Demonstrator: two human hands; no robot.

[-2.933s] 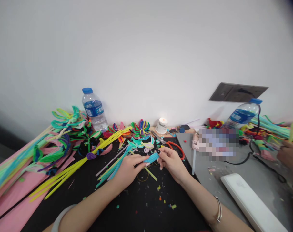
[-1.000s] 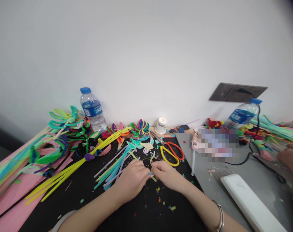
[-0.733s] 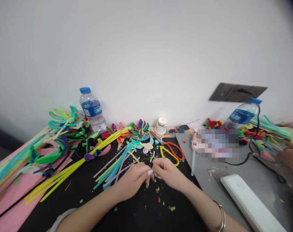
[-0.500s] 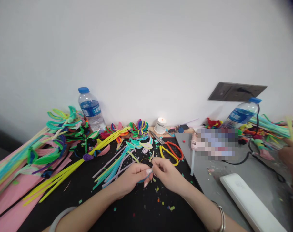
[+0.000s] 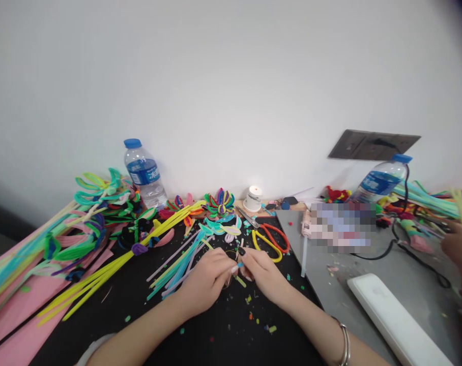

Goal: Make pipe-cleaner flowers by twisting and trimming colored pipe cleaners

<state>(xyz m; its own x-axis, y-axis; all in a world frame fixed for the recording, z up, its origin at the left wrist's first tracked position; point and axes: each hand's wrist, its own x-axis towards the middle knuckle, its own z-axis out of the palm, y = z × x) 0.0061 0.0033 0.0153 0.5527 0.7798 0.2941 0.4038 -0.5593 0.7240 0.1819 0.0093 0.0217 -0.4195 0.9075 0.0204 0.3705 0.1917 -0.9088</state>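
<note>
My left hand (image 5: 208,277) and my right hand (image 5: 263,274) meet over the black mat, fingertips closed together. A small bit of blue pipe cleaner (image 5: 240,265) shows between them; the rest of it is hidden by the fingers. Just beyond lie a bundle of teal, yellow and lilac pipe cleaners (image 5: 182,264) and a looped teal and white piece (image 5: 219,229). Scissors (image 5: 267,241) with one red and one yellow handle rest open behind my right hand. Small cut scraps (image 5: 250,315) are scattered under and around the hands.
Yellow pipe cleaners (image 5: 112,267) and finished flowers (image 5: 220,202) lie left and back. Water bottles (image 5: 144,173) (image 5: 383,178) stand by the wall, near a white spool (image 5: 253,199). A glue gun (image 5: 306,229), white box (image 5: 391,315) and black cable (image 5: 395,244) are right, with another person's hand (image 5: 458,249).
My left hand has rolled over, its back now facing up, and the fingers are curled more. The blue piece has moved from below the left fingers to between both hands' fingertips.
</note>
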